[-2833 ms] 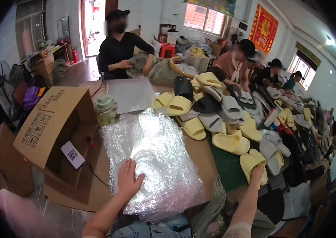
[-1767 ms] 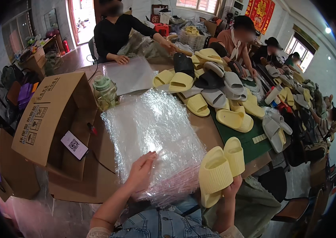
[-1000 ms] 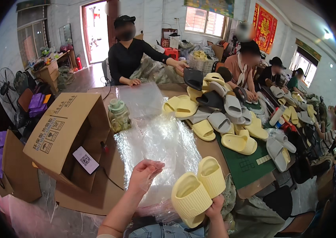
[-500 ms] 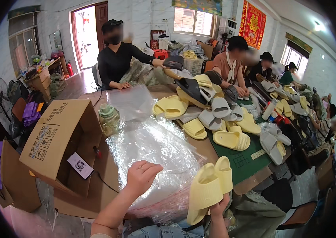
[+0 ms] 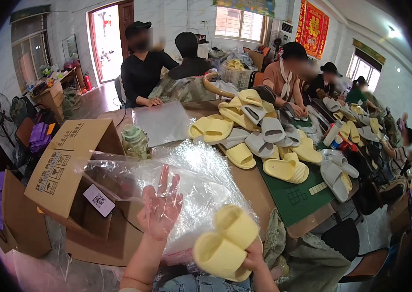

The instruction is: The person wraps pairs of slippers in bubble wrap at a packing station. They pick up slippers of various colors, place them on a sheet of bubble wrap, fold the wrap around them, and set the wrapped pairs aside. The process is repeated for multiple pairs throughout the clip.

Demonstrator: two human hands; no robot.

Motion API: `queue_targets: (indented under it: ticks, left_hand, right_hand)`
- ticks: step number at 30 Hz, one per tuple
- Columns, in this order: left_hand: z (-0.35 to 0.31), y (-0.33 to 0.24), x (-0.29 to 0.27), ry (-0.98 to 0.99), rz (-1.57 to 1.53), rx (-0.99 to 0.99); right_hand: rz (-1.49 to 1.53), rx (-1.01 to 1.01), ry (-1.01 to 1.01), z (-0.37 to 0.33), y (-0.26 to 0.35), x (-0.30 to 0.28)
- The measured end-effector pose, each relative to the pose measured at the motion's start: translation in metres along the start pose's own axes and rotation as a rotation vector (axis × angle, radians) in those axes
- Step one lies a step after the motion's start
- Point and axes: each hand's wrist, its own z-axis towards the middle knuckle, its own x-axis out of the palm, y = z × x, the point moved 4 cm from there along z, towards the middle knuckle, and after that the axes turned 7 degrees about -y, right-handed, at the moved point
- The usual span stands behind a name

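Note:
My left hand (image 5: 161, 210) has its fingers spread inside or behind a clear plastic bag (image 5: 206, 187), whose film stretches over the fingers and out to the left. Which side of the film it is on I cannot fully tell. A pair of pale yellow slippers (image 5: 225, 243) is in my right hand (image 5: 253, 254), tilted toward the bag with toes up and left. More clear bags (image 5: 162, 124) lie flat on the table beyond.
An open cardboard box (image 5: 70, 170) stands at left with a phone (image 5: 99, 200) on it. Behind the bags is a green-lidded jar (image 5: 135, 141). Yellow and grey slippers (image 5: 284, 168) pile up at right on a green mat (image 5: 296, 197). Across the table sits a co-worker (image 5: 143, 73).
My left hand has opened from a pinch, and a bag's film is now lifted around it. The slippers have swung left toward it. Dark slippers have left the pile near the co-worker across.

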Motion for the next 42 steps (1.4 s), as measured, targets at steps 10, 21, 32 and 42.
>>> queue_targets:
  ticks: [10,21,32,42]
  left_hand:
    - [-0.085,0.023,-0.038,-0.695,0.053,-0.254]
    - [-0.169,0.053,-0.074,-1.096,0.409,-0.422]
    - [-0.157,0.106,-0.048,-0.851,0.182,-1.0]
    - [-0.02,0.014,-0.047,0.491,2.472,-0.154]
  right_hand:
    - [-0.228,-0.014,-0.114,0.085,-0.002,0.013]
    - [-0.744,0.282,-0.231,0.165,-0.05,-0.019]
    - [-0.735,0.38,-0.777,0.067,-0.05,-0.101]
    - [-0.347,0.147,-0.636,0.023,-0.052,-0.072]
